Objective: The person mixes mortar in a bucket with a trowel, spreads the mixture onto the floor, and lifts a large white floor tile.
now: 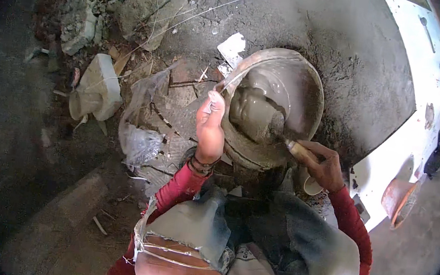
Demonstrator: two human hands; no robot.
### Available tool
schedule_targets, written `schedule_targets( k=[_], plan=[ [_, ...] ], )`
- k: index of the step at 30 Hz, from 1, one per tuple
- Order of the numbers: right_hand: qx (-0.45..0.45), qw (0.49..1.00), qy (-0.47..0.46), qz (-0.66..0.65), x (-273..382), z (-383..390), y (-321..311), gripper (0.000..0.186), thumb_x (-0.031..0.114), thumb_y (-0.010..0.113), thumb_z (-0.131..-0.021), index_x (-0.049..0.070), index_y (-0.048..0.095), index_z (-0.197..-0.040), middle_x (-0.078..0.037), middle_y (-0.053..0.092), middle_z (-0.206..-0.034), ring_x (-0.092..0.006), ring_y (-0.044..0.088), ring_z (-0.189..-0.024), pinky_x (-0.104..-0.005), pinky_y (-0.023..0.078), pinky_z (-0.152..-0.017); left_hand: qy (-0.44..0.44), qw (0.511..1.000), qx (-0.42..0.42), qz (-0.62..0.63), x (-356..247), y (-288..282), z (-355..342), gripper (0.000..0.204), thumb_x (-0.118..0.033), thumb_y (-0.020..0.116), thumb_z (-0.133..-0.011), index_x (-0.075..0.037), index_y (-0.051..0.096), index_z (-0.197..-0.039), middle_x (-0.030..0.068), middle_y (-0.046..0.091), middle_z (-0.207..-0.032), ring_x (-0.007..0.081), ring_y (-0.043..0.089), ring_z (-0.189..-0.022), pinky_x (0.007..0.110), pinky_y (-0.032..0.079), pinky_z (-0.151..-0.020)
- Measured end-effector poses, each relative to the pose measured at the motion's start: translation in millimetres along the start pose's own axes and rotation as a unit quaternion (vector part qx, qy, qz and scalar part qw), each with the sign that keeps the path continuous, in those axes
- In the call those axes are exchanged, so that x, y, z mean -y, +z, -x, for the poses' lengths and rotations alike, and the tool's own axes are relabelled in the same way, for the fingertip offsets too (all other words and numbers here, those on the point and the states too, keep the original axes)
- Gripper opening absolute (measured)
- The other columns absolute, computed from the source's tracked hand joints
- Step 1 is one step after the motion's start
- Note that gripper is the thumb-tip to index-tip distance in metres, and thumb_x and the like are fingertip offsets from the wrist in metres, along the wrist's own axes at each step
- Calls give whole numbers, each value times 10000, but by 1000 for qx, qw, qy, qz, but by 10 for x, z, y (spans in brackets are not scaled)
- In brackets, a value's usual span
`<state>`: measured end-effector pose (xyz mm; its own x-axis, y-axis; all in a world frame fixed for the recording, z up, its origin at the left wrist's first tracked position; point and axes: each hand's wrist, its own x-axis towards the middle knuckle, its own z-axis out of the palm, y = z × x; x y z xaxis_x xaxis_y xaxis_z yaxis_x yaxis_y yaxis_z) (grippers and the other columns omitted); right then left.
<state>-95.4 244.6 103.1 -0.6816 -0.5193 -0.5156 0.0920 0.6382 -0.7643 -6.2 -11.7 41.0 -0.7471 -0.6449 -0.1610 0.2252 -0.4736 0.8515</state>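
A round bucket (318, 86), its rim smeared with grey, stands in front of my knees with its mouth toward me. Wet grey mortar (253, 111) lies inside it. My left hand (211, 131) is closed on the bucket's left rim, with some of its fingers hidden from view. Over the near right edge, my right hand (322, 164) grips a trowel by its wooden handle (298, 150). The trowel's blade (276, 127) is down in the mortar and coated with it.
Crumpled clear plastic (142, 144) and scraps litter the ground at left. Beyond lie broken rubble (82, 27) and a white block (106, 88). A white board (387, 183) runs along the right, with an orange-rimmed bowl (399, 201) beside it. A small cup (311, 186) sits below my right hand.
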Motion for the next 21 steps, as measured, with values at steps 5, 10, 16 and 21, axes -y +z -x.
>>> schedule_targets(
  k=[5,10,16,21],
  plan=[
    [-2,998,-26,-50,-75,51,-202,379,254,726,-863,12,669,-1148,-78,713,-1030,-133,638,-939,-298,505,-857,0,994,-51,-92,-240,232,-113,255,-235,483,-1028,-13,607,-1038,-46,530,-988,53,453,-945,227,372,-890],
    [20,992,-76,-102,-20,108,-566,381,213,740,-838,21,669,-1159,-68,708,-1021,-122,619,-901,-280,502,-828,11,983,-119,-142,-136,38,-348,572,-415,428,-1023,49,475,-1354,105,526,-1354,200,480,-1243,356,345,-1083],
    [8,988,4,-157,30,262,-1213,357,238,729,-852,32,684,-1141,-49,716,-993,-96,619,-874,-272,513,-787,-69,981,-155,-97,-244,-142,-512,671,-526,429,-990,45,492,-1337,130,539,-1334,252,525,-1196,378,398,-1038],
    [-140,981,-92,-99,-218,256,-1953,289,201,687,-890,54,692,-1138,-43,719,-975,-95,644,-796,-247,533,-691,-36,977,-165,-131,-272,186,-409,704,-548,450,-974,50,482,-1344,125,514,-1359,250,497,-1210,361,366,-1049]
  ],
)
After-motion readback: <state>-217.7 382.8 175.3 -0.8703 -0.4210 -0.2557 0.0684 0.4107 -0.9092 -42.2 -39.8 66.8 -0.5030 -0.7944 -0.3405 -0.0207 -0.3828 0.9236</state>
